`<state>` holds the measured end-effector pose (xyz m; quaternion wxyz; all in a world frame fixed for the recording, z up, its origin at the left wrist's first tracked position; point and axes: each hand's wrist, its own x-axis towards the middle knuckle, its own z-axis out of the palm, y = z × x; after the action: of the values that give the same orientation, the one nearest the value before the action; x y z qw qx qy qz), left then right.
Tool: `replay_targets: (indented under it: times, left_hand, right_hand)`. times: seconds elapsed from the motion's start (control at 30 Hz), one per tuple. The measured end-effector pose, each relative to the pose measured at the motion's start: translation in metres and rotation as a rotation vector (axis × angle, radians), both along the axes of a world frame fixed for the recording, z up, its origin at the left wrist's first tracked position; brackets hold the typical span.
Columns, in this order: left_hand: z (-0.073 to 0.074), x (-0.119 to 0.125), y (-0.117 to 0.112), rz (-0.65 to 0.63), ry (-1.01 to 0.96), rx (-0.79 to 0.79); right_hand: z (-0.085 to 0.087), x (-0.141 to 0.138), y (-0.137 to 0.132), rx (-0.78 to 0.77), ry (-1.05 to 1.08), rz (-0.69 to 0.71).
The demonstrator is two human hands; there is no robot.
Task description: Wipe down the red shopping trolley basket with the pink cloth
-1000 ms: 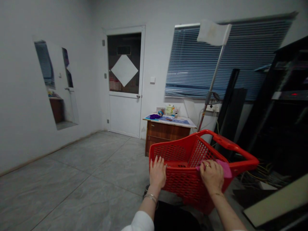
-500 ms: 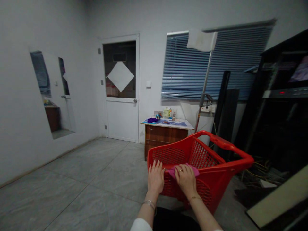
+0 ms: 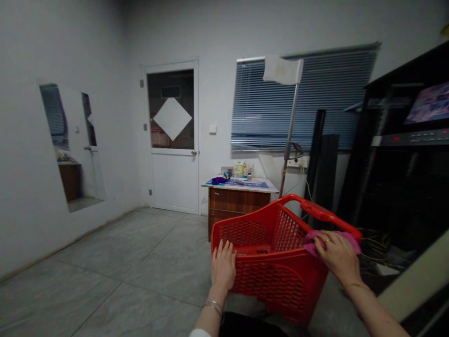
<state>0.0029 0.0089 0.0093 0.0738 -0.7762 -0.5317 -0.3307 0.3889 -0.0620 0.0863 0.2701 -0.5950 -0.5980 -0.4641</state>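
Note:
In front of me stands a red plastic shopping cart [image 3: 270,276] with perforated sides. My left hand [image 3: 223,266] is closed over the near left corner of its rim, fingertips hidden partly inside the edge. A pink cloth [image 3: 349,238] lies bunched under my right hand [image 3: 336,255], which presses it on the near rim toward the handle end. The fingers of that hand are curled round the cloth. The cart's red handle [image 3: 322,211] rises just beyond it at the right.
Behind the cart is a wooden cabinet [image 3: 240,199] with a purple cloth [image 3: 219,180] and small bottles on top. A pole with a white flag [image 3: 282,70] leans near the blinds. Cables [image 3: 375,245] and a dark rack [image 3: 396,182] stand at the right; a white door [image 3: 174,180] lies ahead.
My right hand has slid the pink cloth to the right along the rim, from mid-edge to near the handle. My left hand has stayed at the left corner. The view has shifted slightly.

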Motion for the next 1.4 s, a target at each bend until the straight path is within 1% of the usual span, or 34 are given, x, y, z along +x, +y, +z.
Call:
replay_targets:
  times: [0.07, 0.17, 0.27, 0.33, 0.4, 0.47, 0.5, 0.57, 0.63, 0.77, 0.9, 0.97, 1.07, 1.2, 1.3, 1.4]
  left_hand:
    - [0.0, 0.001, -0.001, 0.018, -0.005, 0.002]
    - [0.002, 0.006, -0.002, 0.065, -0.019, 0.003]
    - [0.009, 0.021, -0.004, 0.092, -0.047, 0.035]
    - [0.016, 0.038, -0.005, 0.044, -0.053, 0.066]
    - [0.023, 0.058, -0.007, -0.038, -0.049, 0.073]
    - [0.026, 0.075, -0.008, -0.145, -0.019, 0.049]
    - [0.026, 0.081, -0.009, -0.19, -0.002, 0.024]
    - [0.022, 0.088, -0.009, -0.239, 0.012, -0.021]
    - [0.018, 0.087, -0.008, -0.252, 0.015, -0.043]
    - [0.015, 0.08, -0.007, -0.259, 0.026, -0.044]
    - [0.02, 0.068, -0.006, -0.255, 0.043, -0.048]
    - [0.024, 0.057, -0.004, -0.254, 0.058, -0.064]
    - [0.031, 0.033, 0.002, -0.272, 0.09, -0.083]
    - [0.04, 0.002, 0.009, -0.249, 0.126, -0.119]
    - [0.044, -0.016, 0.014, -0.237, 0.142, -0.169]
    - [0.044, -0.032, 0.019, -0.215, 0.141, -0.165]
  right_hand:
    - [-0.003, -0.003, 0.0, -0.003, -0.001, 0.004]
    - [-0.003, -0.007, 0.0, -0.013, -0.018, 0.005]
    - [-0.001, -0.012, 0.001, -0.023, -0.027, 0.009]
    - [0.0, -0.017, 0.002, -0.013, -0.017, -0.005]
    - [0.001, -0.022, 0.003, 0.001, -0.004, -0.018]
    - [0.002, -0.025, 0.002, 0.005, -0.002, -0.027]
    - [0.002, -0.027, 0.001, 0.001, -0.003, -0.031]
    - [0.004, -0.029, -0.001, -0.018, -0.005, -0.039]
    - [0.005, -0.032, -0.004, -0.047, -0.006, -0.044]
    - [0.004, -0.047, -0.009, -0.086, -0.008, -0.029]
    - [0.002, -0.071, -0.009, -0.087, 0.021, -0.021]
    - [0.002, -0.084, -0.008, -0.092, 0.026, -0.012]
    - [0.005, -0.103, -0.007, -0.11, -0.001, 0.036]
    - [0.017, -0.122, -0.009, -0.121, -0.037, 0.104]
    - [0.03, -0.119, -0.019, -0.104, -0.04, 0.122]
    - [0.041, -0.099, -0.032, -0.066, -0.032, 0.091]
